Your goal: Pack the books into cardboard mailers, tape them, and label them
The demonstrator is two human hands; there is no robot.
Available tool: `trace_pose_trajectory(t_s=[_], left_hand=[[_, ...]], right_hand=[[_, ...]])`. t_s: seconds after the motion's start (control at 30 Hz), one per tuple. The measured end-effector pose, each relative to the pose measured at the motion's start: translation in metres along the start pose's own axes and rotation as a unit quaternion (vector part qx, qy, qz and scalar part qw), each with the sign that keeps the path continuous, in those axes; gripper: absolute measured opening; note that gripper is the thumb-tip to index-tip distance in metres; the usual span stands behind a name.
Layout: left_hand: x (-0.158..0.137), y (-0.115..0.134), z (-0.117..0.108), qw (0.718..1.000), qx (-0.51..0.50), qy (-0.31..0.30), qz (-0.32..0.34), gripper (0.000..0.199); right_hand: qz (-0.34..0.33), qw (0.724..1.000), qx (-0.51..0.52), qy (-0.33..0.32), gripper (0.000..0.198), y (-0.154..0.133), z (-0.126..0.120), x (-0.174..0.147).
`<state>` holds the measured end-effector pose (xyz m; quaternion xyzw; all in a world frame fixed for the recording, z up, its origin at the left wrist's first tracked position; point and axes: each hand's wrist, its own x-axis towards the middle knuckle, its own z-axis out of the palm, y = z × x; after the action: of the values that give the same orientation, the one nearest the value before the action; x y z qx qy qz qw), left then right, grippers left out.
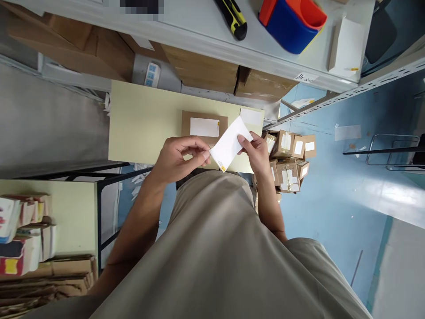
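A white label [229,145] with a small yellow mark at one corner is held tilted above the table, in front of my body. My right hand [257,153] grips its right side, thumb on top. At the opposite corner, the thumb and forefinger of my left hand [181,158] are pinched together against the label's edge. Just beyond lies a brown cardboard box [187,122], flat on the pale table, with a white label [204,127] on its top. Another white sheet [251,116] lies at the table's far right corner.
Several labelled cardboard boxes [288,173] are piled right of the pale table [142,119]. A shelf [199,22] above bears a utility knife [234,20], a blue and red holder [292,26] and a white stack [347,46]. Books [29,230] and flattened cardboard [49,283] sit at lower left.
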<state>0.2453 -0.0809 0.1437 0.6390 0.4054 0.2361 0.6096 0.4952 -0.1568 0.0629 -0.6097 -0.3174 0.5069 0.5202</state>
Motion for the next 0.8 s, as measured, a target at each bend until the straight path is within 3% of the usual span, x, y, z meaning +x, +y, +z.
trace_pose_trajectory(t_s=[0.13,0.2,0.4,0.57,0.8], left_hand=[[-0.002,-0.002,0.005,1.000,-0.014,0.021,0.012,0.027],[-0.003,-0.001,0.007,0.999,0.000,0.036,0.012,0.026],[0.002,0.003,0.008,0.998,0.051,0.038,0.028,0.022],[0.005,0.003,0.009,0.996,0.071,0.034,0.051,0.016],[0.008,0.001,0.005,0.996,0.082,0.024,0.029,0.011]], right_hand=[[-0.045,0.997,-0.057,0.035,0.056,0.001,0.013,-0.003],[-0.081,0.993,-0.076,0.043,0.047,-0.009,0.020,-0.011],[-0.138,0.986,-0.081,-0.046,0.026,-0.051,0.033,-0.041],[-0.128,0.986,-0.068,-0.077,0.023,-0.055,0.044,-0.043],[-0.072,0.994,-0.044,-0.075,0.026,-0.048,0.052,-0.035]])
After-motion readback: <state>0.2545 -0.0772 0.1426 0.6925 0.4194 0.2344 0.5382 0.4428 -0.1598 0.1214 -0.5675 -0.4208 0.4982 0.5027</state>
